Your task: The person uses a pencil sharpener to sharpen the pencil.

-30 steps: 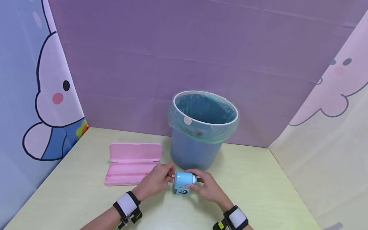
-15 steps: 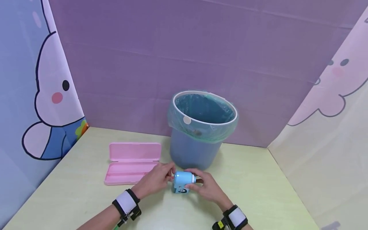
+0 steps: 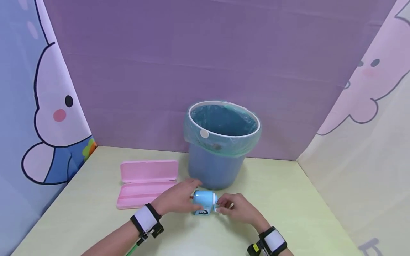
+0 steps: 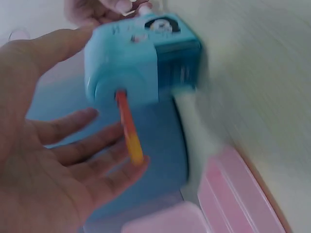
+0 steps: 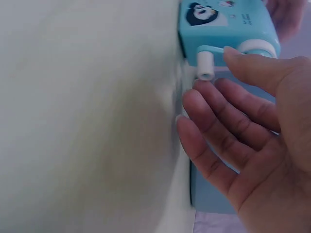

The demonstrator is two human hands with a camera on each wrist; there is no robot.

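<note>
A light blue crank pencil sharpener (image 3: 203, 197) with a panda picture stands on the table in front of the bin. An orange-and-yellow pencil (image 4: 129, 127) sticks out of its hole in the left wrist view. My left hand (image 3: 178, 200) is spread beside that end, its thumb against the sharpener's body and its other fingers apart under the pencil. On the opposite side, my right hand (image 3: 239, 209) is at the crank handle (image 5: 205, 64). Its thumb tip touches the crank arm, while the loosely bent fingers lie just below the white knob.
Behind the sharpener stands a blue bin (image 3: 216, 167) with a green liner folded over its rim. An opened pink pencil case (image 3: 134, 201) lies to the left, close to my left hand. A purple backdrop (image 3: 192, 71) rises behind the table (image 3: 288, 213).
My left hand has let go of the pencil and spread its fingers, its thumb now at the sharpener. The right hand has shifted from the sharpener's body to the crank handle.
</note>
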